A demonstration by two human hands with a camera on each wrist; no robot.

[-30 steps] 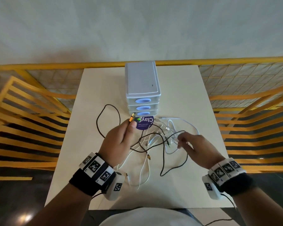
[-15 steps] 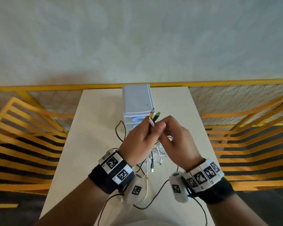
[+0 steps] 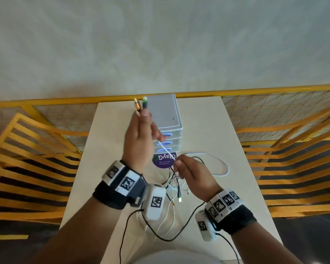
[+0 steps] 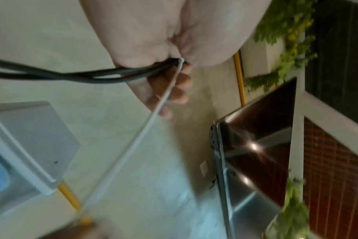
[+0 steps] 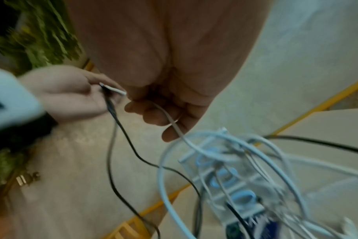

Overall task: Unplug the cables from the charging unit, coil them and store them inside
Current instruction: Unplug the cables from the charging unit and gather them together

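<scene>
The left hand (image 3: pixel 139 138) is raised above the table (image 3: pixel 208 130), in front of the charging unit (image 3: pixel 165 113), with thumb and fingers closed on a bundle of cable ends; the plugs (image 3: pixel 140 104), one with an orange-gold tip and one green-tipped, are seen protruding above the fingertips. From the left wrist view, two black cables (image 4: pixel 61 75) and one white cable (image 4: pixel 145 129) are observed leaving the underside of the closed left hand (image 4: pixel 164 40). The white cable (image 3: pixel 165 150) is stretched taut in a straight line down to the right hand (image 3: pixel 191 173), where it is pinched between thumb and forefinger; the remaining fingers are curled loosely, as confirmed in the right wrist view, where the cable is seen running under the curled fingers (image 5: pixel 153 116). The right hand is held lower, just in front of a purple round sticker (image 3: pixel 164 160) lying on the table at the foot of the charging unit. The charging unit is noted as a white stacked box with three blue-ringed openings on its front face, standing at the far middle of the table. A loose tangle of white and black cables (image 3: pixel 176 185) is recorded on the table between the two wrists, with one white loop (image 3: pixel 224 166) lying out to the right. Whether any cable is plugged into the unit cannot be told. Yellow railings (image 3: pixel 36 149) are seen on both sides.
</scene>
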